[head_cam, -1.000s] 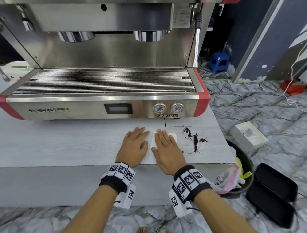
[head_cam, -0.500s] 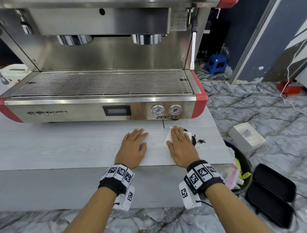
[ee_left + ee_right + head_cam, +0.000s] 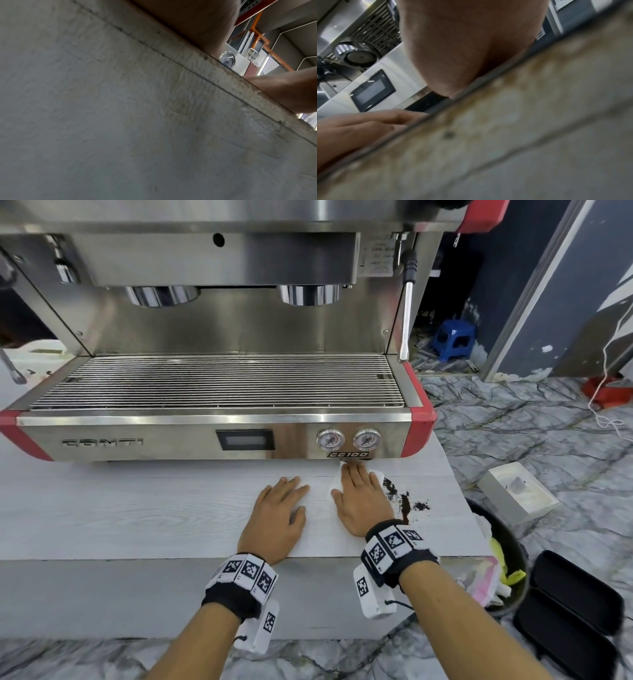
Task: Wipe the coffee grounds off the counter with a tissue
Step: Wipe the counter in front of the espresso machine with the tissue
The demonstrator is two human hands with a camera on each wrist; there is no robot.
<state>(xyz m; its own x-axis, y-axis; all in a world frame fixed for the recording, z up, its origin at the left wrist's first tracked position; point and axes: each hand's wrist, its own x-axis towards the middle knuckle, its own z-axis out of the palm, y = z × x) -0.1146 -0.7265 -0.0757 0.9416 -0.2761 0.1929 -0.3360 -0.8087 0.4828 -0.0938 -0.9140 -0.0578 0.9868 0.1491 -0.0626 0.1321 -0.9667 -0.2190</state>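
Observation:
Dark coffee grounds (image 3: 406, 503) lie scattered on the white wood-grain counter (image 3: 137, 508), near its right end. My right hand (image 3: 359, 491) lies flat with straight fingers on a white tissue (image 3: 378, 474), just left of the grounds; its fingertips reach the base of the espresso machine (image 3: 212, 385). The tissue's edges show on both sides of the hand. My left hand (image 3: 281, 505) lies flat and open on the bare counter a little to the left, holding nothing. Both wrist views show mostly the counter's front face, with my right palm heel (image 3: 462, 40) above the edge.
The machine fills the back of the counter, its steam wand (image 3: 406, 313) hanging at the right. Past the counter's right end, on the floor, stand a black bin (image 3: 507, 546) with rubbish, a white box (image 3: 513, 494) and a black case (image 3: 575, 618).
My right hand has slid the tissue rightward and toward the machine, up to the left edge of the grounds. The left hand has stayed flat in place.

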